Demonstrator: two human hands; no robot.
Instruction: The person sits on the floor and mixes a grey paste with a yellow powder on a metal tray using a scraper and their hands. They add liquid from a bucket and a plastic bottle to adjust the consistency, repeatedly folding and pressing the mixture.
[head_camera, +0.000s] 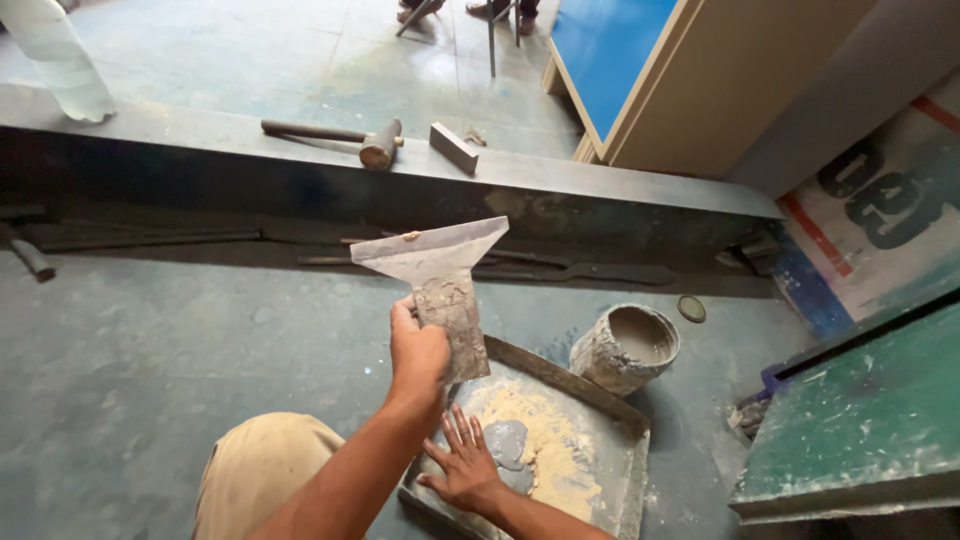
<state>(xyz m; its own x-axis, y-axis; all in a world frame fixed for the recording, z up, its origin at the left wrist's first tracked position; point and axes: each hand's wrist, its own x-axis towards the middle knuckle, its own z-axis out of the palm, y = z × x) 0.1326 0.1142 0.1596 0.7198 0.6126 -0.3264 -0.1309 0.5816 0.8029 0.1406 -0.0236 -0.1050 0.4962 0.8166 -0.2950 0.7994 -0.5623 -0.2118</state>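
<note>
A view is given from above of a person crouched on a dusty grey-green concrete floor (150, 370), one knee in tan cloth seen at the lower left. A wide putty scraper (440, 275) is held up in the left hand (418, 350), its fingers clenched around the paste-caked handle and its broad pale blade raised level, above the floor and clear of everything else. The right hand (467, 468) is laid flat, fingers spread and released, on a shallow metal tray (620, 475) directly below. On the tray a heap of yellowish powder (545, 445) is seen, with a lump of grey paste (507, 442) touching its near side, just beside the fingertips. The step in hand is judged to be the mixing of filler, with powder and paste not yet blended; the blade would next need to be lowered flat onto the heap, inside the tray's raised rim. A crusted can (625, 348) of grey paste stands just beyond the tray's far right corner, near enough to be knocked. A green board (860, 420) closes in the right side. Open floor lies to the left. Beyond, a hammer (340, 138) and a small block (453, 147) rest on a dark steel beam (600, 180), well apart from the hands.
</note>
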